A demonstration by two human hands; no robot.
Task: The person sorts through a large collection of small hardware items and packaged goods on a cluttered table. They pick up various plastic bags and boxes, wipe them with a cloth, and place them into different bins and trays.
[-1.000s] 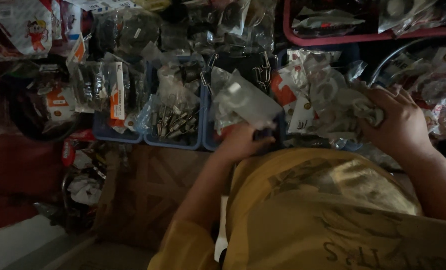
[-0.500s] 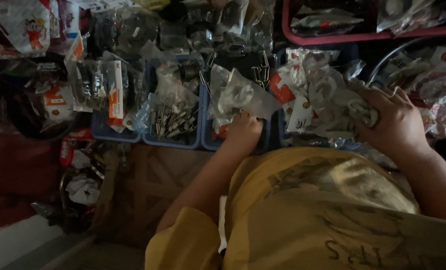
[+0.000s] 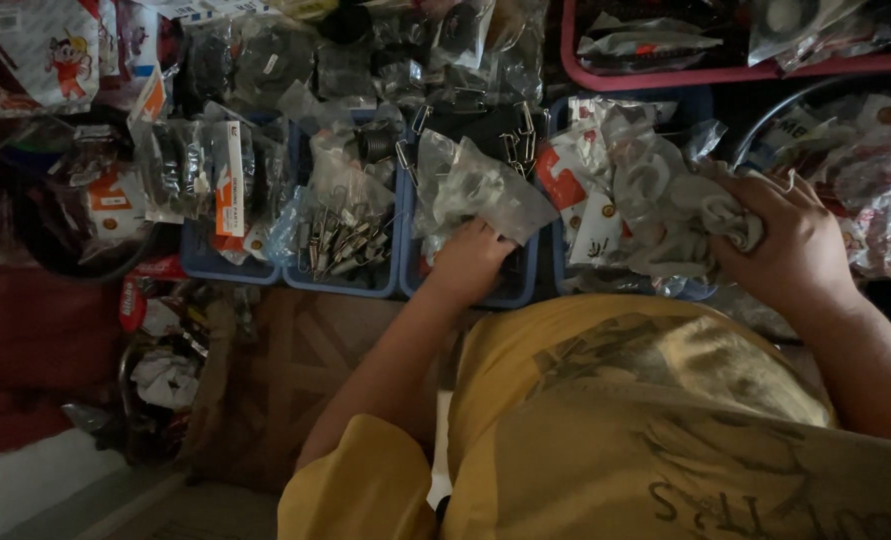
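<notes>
Head view looks down on a person in a yellow shirt (image 3: 666, 420) who leans over a row of small bins full of bagged parts.

The left hand (image 3: 471, 262) rests on the front part of a blue bin (image 3: 521, 290). Its fingers are bent and closed on the bottom edge of a clear plastic bag (image 3: 471, 190). The bag holds small grey metal bits. It stands up out of that blue bin, just above the hand.

The right hand (image 3: 791, 245) is off to the side, well apart from the left one. Its fingers are curled tight around a bunch of crinkly clear bags (image 3: 686, 220). This bunch sits on top of another blue bin (image 3: 701, 105), which is stuffed with more white and red packets (image 3: 576, 190).

Next to the left hand, on its other side, there is a bin with loose metal springs and hooks (image 3: 341, 245). Past that is a bin with a white and orange box (image 3: 229, 180) standing in it. A dark round bowl (image 3: 61, 255) sits at the far end. A red tray (image 3: 726, 72) lies at the top, behind the bins. More bags lie heaped all around. Below the bins there is a brown cardboard box (image 3: 296, 370) on the floor.
</notes>
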